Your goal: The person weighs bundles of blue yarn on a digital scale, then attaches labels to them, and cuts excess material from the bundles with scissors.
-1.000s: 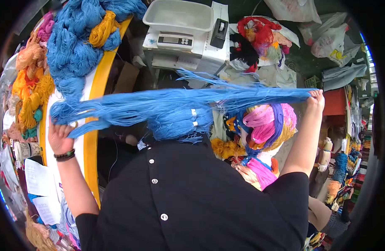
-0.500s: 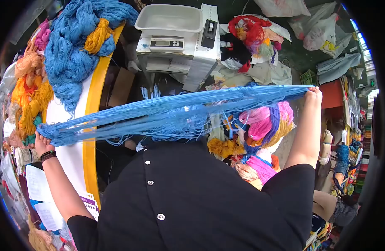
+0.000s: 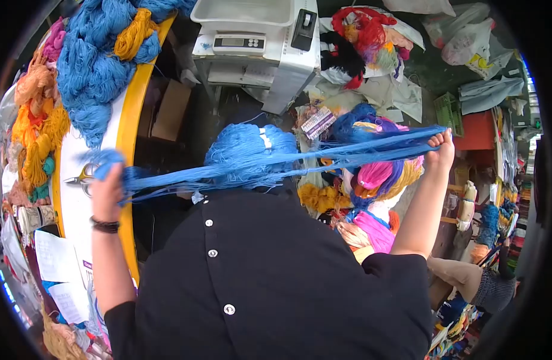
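A long skein of blue yarn (image 3: 324,157) stretches across the view between my two hands. At its left end my left hand (image 3: 108,191), somewhat blurred, is closed round the yarn above the white table with the yellow edge. My right hand (image 3: 442,146) grips the other end at the right, fingers wrapped round it. Behind the middle of the skein is a bundle of blue yarn (image 3: 252,144) with a white tie. Scissors (image 3: 78,180) lie on the table just left of my left hand.
Blue yarn (image 3: 93,72) is heaped on the table (image 3: 129,132) at the left. A scale (image 3: 240,43) with a white tray stands at the top. Pink yarn (image 3: 375,174) lies at centre right. Another person's bent limb (image 3: 459,273) shows at the lower right.
My left hand has moved right and up with its end of the skein, baring the scissors. My right hand has shifted slightly left and down. The skein now looks narrower and more gathered.
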Tool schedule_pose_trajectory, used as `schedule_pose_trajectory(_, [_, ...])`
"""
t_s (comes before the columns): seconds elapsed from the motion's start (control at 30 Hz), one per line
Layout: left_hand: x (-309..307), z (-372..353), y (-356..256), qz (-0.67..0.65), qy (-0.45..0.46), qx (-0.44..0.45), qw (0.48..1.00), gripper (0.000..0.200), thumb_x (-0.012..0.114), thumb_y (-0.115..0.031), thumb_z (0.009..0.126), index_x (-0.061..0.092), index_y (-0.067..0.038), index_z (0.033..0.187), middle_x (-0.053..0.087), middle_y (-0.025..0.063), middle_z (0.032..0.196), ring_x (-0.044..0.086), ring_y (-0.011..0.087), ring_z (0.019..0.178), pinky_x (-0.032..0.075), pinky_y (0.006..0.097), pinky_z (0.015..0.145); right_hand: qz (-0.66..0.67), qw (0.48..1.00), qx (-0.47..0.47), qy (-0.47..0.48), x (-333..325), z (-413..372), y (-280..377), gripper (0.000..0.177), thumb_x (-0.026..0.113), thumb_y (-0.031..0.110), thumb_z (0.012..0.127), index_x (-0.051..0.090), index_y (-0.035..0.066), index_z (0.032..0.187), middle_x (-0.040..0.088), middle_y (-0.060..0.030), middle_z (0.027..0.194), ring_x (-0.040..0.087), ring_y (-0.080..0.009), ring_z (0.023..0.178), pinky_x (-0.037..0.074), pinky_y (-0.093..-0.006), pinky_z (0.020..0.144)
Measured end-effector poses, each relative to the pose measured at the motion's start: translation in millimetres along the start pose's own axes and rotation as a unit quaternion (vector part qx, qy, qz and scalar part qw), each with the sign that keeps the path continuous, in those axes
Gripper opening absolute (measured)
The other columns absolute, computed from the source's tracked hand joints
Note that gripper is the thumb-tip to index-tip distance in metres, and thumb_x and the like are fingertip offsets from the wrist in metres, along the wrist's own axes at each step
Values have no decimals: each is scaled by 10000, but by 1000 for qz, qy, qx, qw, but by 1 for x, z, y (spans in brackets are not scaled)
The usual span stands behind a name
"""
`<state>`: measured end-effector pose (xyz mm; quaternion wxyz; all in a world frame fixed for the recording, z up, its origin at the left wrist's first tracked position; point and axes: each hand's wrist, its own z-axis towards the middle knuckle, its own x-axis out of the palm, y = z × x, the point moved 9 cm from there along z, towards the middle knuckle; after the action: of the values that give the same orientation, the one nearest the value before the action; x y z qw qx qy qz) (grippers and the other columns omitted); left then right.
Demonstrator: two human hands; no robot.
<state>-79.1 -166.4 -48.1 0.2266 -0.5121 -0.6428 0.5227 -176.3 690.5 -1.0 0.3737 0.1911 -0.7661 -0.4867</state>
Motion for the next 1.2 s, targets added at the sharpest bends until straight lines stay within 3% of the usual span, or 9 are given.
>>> schedule_pose_trajectory(0.23, [221, -25, 47, 92, 305, 56, 946, 222, 709, -136, 782, 687, -42, 982, 665, 12, 876, 587, 89, 789, 462, 241, 730, 32, 995, 25, 91, 57, -43, 21, 316, 489, 317, 971, 418, 128, 729, 288, 56, 569, 271, -70, 490, 276, -218, 455])
schedule_pose_trajectory(0.3, [240, -33, 47, 271, 326, 78, 902, 252, 725, -164, 751, 676, -15, 948, 669, 56, 825, 606, 124, 748, 481, 271, 718, 25, 994, 13, 104, 62, -44, 35, 307, 489, 313, 972, 434, 117, 743, 302, 52, 579, 285, -71, 498, 282, -216, 460])
schedule_pose_trajectory(0.43, [232, -32, 36, 165, 318, 126, 925, 185, 669, -210, 823, 650, -37, 888, 631, 8, 761, 572, 119, 636, 465, 269, 611, 41, 994, 9, 101, 48, -25, 53, 322, 463, 314, 981, 417, 117, 730, 314, 46, 575, 295, -85, 499, 294, -237, 468])
schedule_pose_trajectory(0.53, [192, -45, 25, -120, 348, -89, 925, 97, 597, -196, 905, 561, -116, 863, 427, -84, 628, 366, 38, 479, 301, 198, 456, 113, 988, 27, 105, 6, 21, 64, 405, 390, 340, 999, 346, 126, 657, 291, 38, 556, 265, -104, 481, 295, -253, 472])
schedule_pose_trajectory(0.63, [126, -42, -11, -395, 221, -91, 887, 134, 525, -236, 952, 532, -114, 896, 372, -96, 552, 281, 19, 436, 220, 189, 429, 124, 990, 7, 65, -28, 49, 70, 423, 392, 342, 996, 339, 125, 637, 276, 32, 535, 268, -106, 474, 298, -256, 478])
schedule_pose_trajectory(0.67, [108, -42, -30, -436, 312, -3, 844, 215, 434, -267, 990, 553, -102, 920, 408, -100, 561, 291, 13, 437, 221, 186, 437, 109, 992, 6, 70, -27, 51, 66, 426, 391, 341, 997, 338, 125, 633, 276, 32, 534, 273, -107, 475, 299, -256, 479])
schedule_pose_trajectory(0.8, [48, -42, -60, -460, 208, 55, 861, 229, 418, -238, 997, 533, -79, 878, 307, -88, 529, 248, 13, 413, 212, 192, 414, 114, 993, 4, 41, 1, 44, 54, 428, 398, 339, 993, 336, 122, 629, 275, 29, 529, 287, -112, 477, 312, -251, 493])
schedule_pose_trajectory(1.0, [-88, 0, -81, -614, 214, 123, 750, 209, 436, -208, 990, 525, -45, 895, 278, -49, 522, 254, 54, 421, 226, 214, 432, 214, 976, 14, 45, -51, 100, 82, 444, 317, 354, 1007, 339, 129, 625, 292, 26, 506, 285, -113, 444, 286, -258, 443])
schedule_pose_trajectory(1.2, [-227, 57, -1, -493, -70, 157, 853, 181, 449, -240, 989, 520, -74, 974, 268, -62, 534, 241, 43, 400, 237, 202, 405, 184, 980, -29, -63, -91, 114, 100, 398, 345, 234, 994, 336, 129, 611, 299, 20, 496, 294, -116, 419, 281, -255, 401])
